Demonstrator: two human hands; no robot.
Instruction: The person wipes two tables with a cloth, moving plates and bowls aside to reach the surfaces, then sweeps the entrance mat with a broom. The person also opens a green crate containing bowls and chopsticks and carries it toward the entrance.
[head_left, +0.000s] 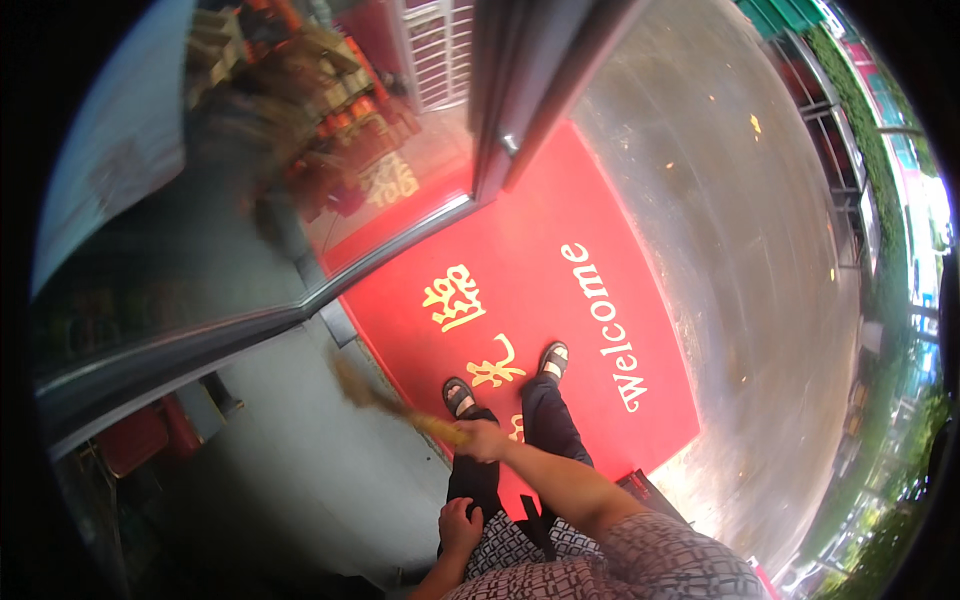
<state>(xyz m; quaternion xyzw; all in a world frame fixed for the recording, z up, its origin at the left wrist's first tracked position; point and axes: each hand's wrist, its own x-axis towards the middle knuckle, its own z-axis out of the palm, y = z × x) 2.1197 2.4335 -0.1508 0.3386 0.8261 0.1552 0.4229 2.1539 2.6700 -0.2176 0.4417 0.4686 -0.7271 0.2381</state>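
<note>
My right hand is closed around the yellow handle of a small broom or brush. Its brown far end is blurred and reaches toward the edge between the mat and the grey floor. My left hand rests near my waist beside the patterned top, its fingers loosely bent and the thumb a little apart; I see nothing in it, though the palm is hidden. Under my sandalled feet lies a red doormat with large yellow and white lettering.
A dark-framed glass door stands at the mat's left, its pane showing reflections or blurred goods. Grey indoor floor lies left, with red chairs beyond. To the right is pavement with scattered leaves, then a railing and hedge.
</note>
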